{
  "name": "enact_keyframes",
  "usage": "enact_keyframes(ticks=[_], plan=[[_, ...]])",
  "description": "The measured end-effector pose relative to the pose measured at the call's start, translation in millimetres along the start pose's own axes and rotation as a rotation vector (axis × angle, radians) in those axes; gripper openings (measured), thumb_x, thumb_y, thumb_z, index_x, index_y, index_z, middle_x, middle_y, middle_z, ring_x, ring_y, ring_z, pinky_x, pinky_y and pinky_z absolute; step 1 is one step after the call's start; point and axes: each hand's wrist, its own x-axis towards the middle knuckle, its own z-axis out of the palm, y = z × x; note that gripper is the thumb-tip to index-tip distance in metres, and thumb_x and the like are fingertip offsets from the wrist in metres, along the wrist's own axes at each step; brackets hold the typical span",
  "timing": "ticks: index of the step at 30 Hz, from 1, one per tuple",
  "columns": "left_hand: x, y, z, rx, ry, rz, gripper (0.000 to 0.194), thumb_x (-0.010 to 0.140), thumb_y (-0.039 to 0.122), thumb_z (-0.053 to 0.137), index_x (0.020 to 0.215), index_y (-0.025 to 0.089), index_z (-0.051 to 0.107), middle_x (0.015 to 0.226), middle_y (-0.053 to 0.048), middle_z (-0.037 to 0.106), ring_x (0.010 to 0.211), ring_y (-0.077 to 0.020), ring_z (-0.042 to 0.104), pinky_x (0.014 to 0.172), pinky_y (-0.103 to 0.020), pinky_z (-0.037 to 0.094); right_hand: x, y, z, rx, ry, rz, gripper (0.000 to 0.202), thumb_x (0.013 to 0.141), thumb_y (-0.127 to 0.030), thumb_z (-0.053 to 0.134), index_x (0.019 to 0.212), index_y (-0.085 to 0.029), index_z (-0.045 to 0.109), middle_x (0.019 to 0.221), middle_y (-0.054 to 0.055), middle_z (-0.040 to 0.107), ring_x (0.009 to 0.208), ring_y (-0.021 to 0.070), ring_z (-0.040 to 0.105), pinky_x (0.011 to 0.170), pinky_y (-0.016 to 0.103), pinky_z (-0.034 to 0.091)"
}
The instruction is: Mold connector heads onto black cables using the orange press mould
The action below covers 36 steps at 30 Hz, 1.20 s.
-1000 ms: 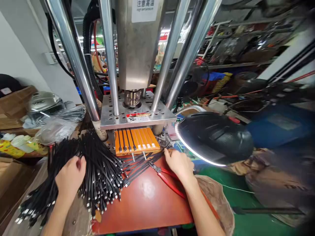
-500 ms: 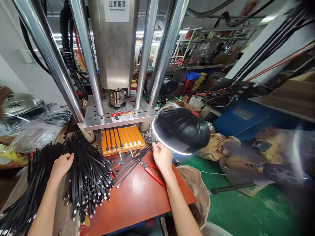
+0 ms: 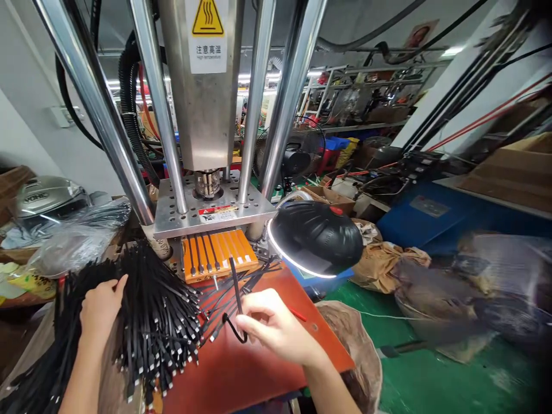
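Note:
My right hand is closed on a short black flat cable above the red work board. The cable's upper part points toward the orange fixture, and its lower part loops below my fingers. In the fixture's grooves lie several black cables, on the left side; pale pieces show at its right front. My left hand rests at the big pile of black cables, its fingertips pinched together; what lies between them is hidden. A metal press plate is over the fixture's rear.
A black lamp with a lit rim stands right of the press. Loose cables lie on the red board. Behind my right hand shows a red plier handle. A brown sack is beside the board's right edge.
My right hand has moved from beside the lamp toward me and left, and a cable now shows in it. My left hand has stayed at the pile. The camera view has shifted slightly.

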Motion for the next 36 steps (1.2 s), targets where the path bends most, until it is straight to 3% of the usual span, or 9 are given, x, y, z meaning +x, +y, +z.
enact_keyframes(ticks=[4, 6, 9, 13, 18, 22, 29, 33, 36], plan=[[-19.0, 15.4, -31.7, -0.082, 0.11, 0.066, 0.049, 0.089, 0.05, 0.038, 0.088, 0.017, 0.074, 0.074, -0.014, 0.071, 0.082, -0.0364, 0.067, 0.078, -0.044, 0.049, 2.3, -7.8, 7.0, -0.112, 0.063, -0.104, 0.045, 0.096, -0.037, 0.05, 0.057, -0.017, 0.045, 0.055, -0.004, 0.042, 0.052, 0.0096, 0.038, 0.053, 0.022, 0.029], [-29.5, 28.7, -44.8, -0.287, 0.15, 0.136, 0.042, 0.086, 0.048, 0.045, 0.081, 0.017, 0.073, 0.074, -0.01, 0.073, 0.078, -0.0297, 0.069, 0.078, -0.038, 0.051, 5.1, -11.1, 10.6, -0.126, 0.106, -0.147, 0.042, 0.097, -0.033, 0.049, 0.058, -0.017, 0.044, 0.055, -0.004, 0.042, 0.052, 0.0095, 0.038, 0.051, 0.022, 0.028], [-48.5, 51.0, -60.7, -0.72, 0.189, 0.217, 0.038, 0.082, 0.047, 0.055, 0.09, 0.015, 0.073, 0.085, -0.008, 0.075, 0.078, -0.024, 0.071, 0.075, -0.031, 0.056, 15.0, -16.0, 17.3, -0.148, 0.153, -0.223, 0.038, 0.097, -0.029, 0.049, 0.061, -0.018, 0.046, 0.056, -0.004, 0.041, 0.05, 0.0091, 0.038, 0.049, 0.021, 0.028], [-80.3, 77.2, -84.2, -1.116, 0.027, 0.336, 0.042, 0.078, 0.048, 0.064, 0.099, 0.012, 0.072, 0.09, -0.01, 0.075, 0.077, -0.0222, 0.072, 0.066, -0.028, 0.059, 37.0, -25.1, 29.8, -0.201, 0.208, -0.346, 0.041, 0.096, -0.027, 0.05, 0.057, -0.018, 0.043, 0.05, -0.005, 0.038, 0.044, 0.0079, 0.035, 0.044, 0.02, 0.025], [-111.9, 96.0, -109.6, -1.116, -0.102, 0.53, 0.031, 0.081, 0.04, 0.066, 0.095, 0.014, 0.075, 0.079, -0.008, 0.075, 0.073, -0.0217, 0.072, 0.064, -0.026, 0.06, 58.0, -37.4, 42.5, -0.219, 0.265, -0.412, 0.039, 0.096, -0.027, 0.048, 0.058, -0.017, 0.05, 0.047, -0.004, 0.047, 0.041, 0.0075, 0.04, 0.044, 0.018, 0.03], [-119.3, 106.7, -114.5, -1.017, -0.091, 0.61, 0.028, 0.082, 0.042, 0.064, 0.083, 0.017, 0.077, 0.079, -0.006, 0.075, 0.072, -0.0225, 0.071, 0.063, -0.027, 0.059, 61.1, -39.5, 47.2, -0.247, 0.271, -0.443, 0.041, 0.097, -0.032, 0.047, 0.059, -0.017, 0.055, 0.047, -0.003, 0.049, 0.04, 0.0077, 0.039, 0.043, 0.019, 0.03], [-120.1, 128.9, -106.5, -1.207, -0.04, 0.557, 0.026, 0.068, 0.04, 0.077, 0.062, 0.016, 0.07, 0.06, -0.003, 0.07, 0.054, -0.0164, 0.066, 0.049, -0.02, 0.053, 56.5, -37.9, 47.4, -0.229, 0.361, -0.467, 0.041, 0.097, -0.035, 0.049, 0.062, -0.017, 0.061, 0.051, -0.001, 0.053, 0.043, 0.0089, 0.042, 0.044, 0.02, 0.033], [-117.0, 144.5, -96.5, -1.32, -0.091, 0.516, 0.029, 0.069, 0.041, 0.076, 0.059, 0.015, 0.068, 0.058, -0.003, 0.069, 0.052, -0.0157, 0.064, 0.048, -0.02, 0.052, 48.3, -30.5, 49.3, -0.173, 0.412, -0.426, 0.033, 0.094, -0.034, 0.055, 0.067, -0.017, 0.065, 0.057, 0.0, 0.055, 0.047, 0.0096, 0.045, 0.044, 0.02, 0.035], [-105.5, 162.3, -90.6, -1.358, -0.033, 0.53, 0.028, 0.071, 0.04, 0.075, 0.06, 0.016, 0.068, 0.06, -0.002, 0.069, 0.056, -0.0158, 0.066, 0.053, -0.022, 0.054, 36.6, -13.2, 49.2, -0.136, 0.394, -0.321, 0.029, 0.093, -0.033, 0.057, 0.071, -0.016, 0.067, 0.056, 0.0, 0.053, 0.049, 0.0102, 0.046, 0.046, 0.02, 0.035]])
